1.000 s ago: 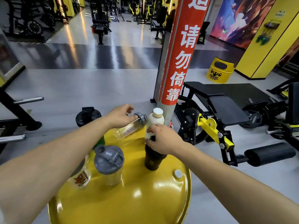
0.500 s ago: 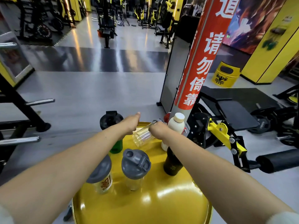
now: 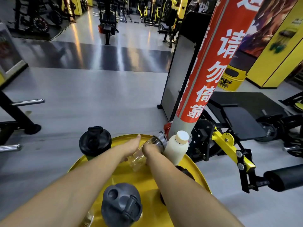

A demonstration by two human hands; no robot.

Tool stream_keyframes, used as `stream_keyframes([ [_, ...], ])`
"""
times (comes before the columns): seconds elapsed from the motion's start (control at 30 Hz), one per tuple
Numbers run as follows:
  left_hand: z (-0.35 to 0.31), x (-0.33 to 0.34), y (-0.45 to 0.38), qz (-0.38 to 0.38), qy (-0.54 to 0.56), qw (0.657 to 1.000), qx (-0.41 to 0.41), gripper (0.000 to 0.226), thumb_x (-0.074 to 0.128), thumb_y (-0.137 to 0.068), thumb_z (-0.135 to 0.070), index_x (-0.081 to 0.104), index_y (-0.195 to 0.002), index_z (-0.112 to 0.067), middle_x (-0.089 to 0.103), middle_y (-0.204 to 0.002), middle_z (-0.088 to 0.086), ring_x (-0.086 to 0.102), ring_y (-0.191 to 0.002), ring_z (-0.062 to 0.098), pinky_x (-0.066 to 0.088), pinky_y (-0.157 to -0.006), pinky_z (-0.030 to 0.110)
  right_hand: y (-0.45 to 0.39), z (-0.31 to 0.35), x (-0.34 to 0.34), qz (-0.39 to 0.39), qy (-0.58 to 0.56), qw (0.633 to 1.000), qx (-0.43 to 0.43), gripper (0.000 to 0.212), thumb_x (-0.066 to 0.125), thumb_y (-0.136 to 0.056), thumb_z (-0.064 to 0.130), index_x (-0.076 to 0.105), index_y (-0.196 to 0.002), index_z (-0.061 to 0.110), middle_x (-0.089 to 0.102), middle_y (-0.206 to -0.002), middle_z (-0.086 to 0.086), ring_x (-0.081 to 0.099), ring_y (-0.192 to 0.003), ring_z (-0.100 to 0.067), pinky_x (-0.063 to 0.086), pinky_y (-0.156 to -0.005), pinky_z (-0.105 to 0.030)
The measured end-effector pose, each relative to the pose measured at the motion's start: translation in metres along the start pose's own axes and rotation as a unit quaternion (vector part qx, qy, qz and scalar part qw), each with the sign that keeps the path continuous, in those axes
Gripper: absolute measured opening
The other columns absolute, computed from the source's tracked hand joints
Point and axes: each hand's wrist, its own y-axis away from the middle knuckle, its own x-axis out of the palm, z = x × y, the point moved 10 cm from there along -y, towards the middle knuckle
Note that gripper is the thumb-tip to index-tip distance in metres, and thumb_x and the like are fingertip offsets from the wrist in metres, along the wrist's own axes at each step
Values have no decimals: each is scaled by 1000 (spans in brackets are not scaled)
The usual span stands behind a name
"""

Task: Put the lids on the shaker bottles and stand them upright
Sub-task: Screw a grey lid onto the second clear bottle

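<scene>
A clear shaker bottle (image 3: pixel 139 157) with a grey lid (image 3: pixel 161 140) is tilted over the far side of the round yellow table (image 3: pixel 193 167), its lid pointing away. My left hand (image 3: pixel 131 147) holds its left side and my right hand (image 3: pixel 150 150) grips its right side. Just to the right stands a white bottle (image 3: pixel 176 149) with a cream cap. A black-lidded shaker (image 3: pixel 95 142) stands upright at the far left. A grey-lidded shaker (image 3: pixel 121 205) stands upright near me. A black bottle (image 3: pixel 185 172) is mostly hidden behind my right forearm.
A red and grey pillar (image 3: pixel 208 76) with white characters rises right behind the table. A black and yellow weight bench (image 3: pixel 236 122) stands to the right, a bar rack (image 3: pixel 16 115) to the left, and a yellow bin (image 3: pixel 231 79) farther back on the grey floor.
The view has moved closer and lower over the table. The clear bottle, held in both hands throughout, has shifted nearer the white bottle, and my right hand went from the black bottle to it.
</scene>
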Motion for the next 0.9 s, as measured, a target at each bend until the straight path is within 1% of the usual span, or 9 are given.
stream_keyframes([
  [0.07, 2, -3, 1, -1, 20, 1000, -15, 81, 13, -96, -68, 26, -156, -14, 27, -162, 12, 31, -144, 36, 28, -115, 53, -7, -9, 7, 5, -83, 996, 39, 48, 54, -96, 28, 48, -138, 5, 58, -133, -19, 61, -119, -36, 53, -97, -44],
  [0.23, 7, -7, 24, 6, 78, 996, -51, 84, 13, -97, -68, 19, -157, -10, 23, -163, 16, 24, -147, 37, 20, -119, 51, -27, -21, 16, -7, -114, 991, 74, 70, 77, -67, 43, 52, -123, 7, 63, -113, -17, 66, -85, -43, 60, -74, -56],
  [0.37, -14, -23, 41, -44, 102, 994, 15, 66, 16, -104, -54, 34, -151, -11, 54, -133, 6, 52, -122, 25, 32, -95, 36, 3, 5, 3, -43, -116, 992, 7, 80, 82, -60, 45, 53, -127, 13, 52, -130, -14, 56, -112, -40, 62, -62, -50],
  [0.43, -31, -36, 48, -93, 98, 988, 72, 55, 26, -104, -50, 42, -145, -16, 50, -136, -1, 49, -128, 28, 34, -94, 34, 20, 11, -7, -75, -78, 994, -15, 97, 85, -62, 45, 38, -139, 11, 41, -139, -14, 55, -115, -39, 61, -70, -47],
  [0.57, -47, -52, 48, -137, 161, 969, 129, 46, 48, -92, -55, 55, -125, -24, 57, -128, 2, 53, -105, 25, 48, -97, 44, 40, 16, -12, -113, -8, 989, -93, 101, 89, -63, 41, 30, -138, 6, 37, -141, -12, 53, -123, -37, 49, -98, -46],
  [0.7, -49, -52, 54, -123, 210, 961, 134, 43, 49, -91, -52, 57, -125, -25, 60, -121, 2, 56, -108, 26, 48, -98, 45, 59, 16, -14, -116, -2, 982, -151, 91, 89, -63, 42, 35, -127, 7, 43, -132, -8, 54, -120, -31, 49, -97, -46],
  [0.77, -46, -53, 53, -126, 234, 955, 132, 36, 50, -95, -41, 58, -125, -21, 62, -121, 4, 57, -104, 24, 48, -86, 37, 63, 15, -17, -104, -46, 981, -157, 91, 90, -61, 38, 34, -125, 7, 52, -126, -8, 57, -114, -29, 51, -95, -46],
  [0.83, -44, -53, 52, -123, 247, 952, 131, 30, 51, -95, -25, 59, -124, -21, 62, -120, 5, 56, -100, 23, 44, -73, 33, 69, 19, -20, -84, -85, 979, -165, 101, 90, -58, 32, 28, -133, 7, 58, -122, -7, 59, -110, -26, 52, -96, -45],
  [0.9, -42, -52, 55, -122, 238, 955, 126, 35, 49, -91, -13, 58, -123, -22, 62, -117, 6, 55, -100, 24, 46, -76, 35, 78, 28, -20, -63, -54, 977, -198, 122, 89, -48, 41, 21, -147, 17, 58, -128, -2, 59, -117, -24, 51, -100, -43],
])
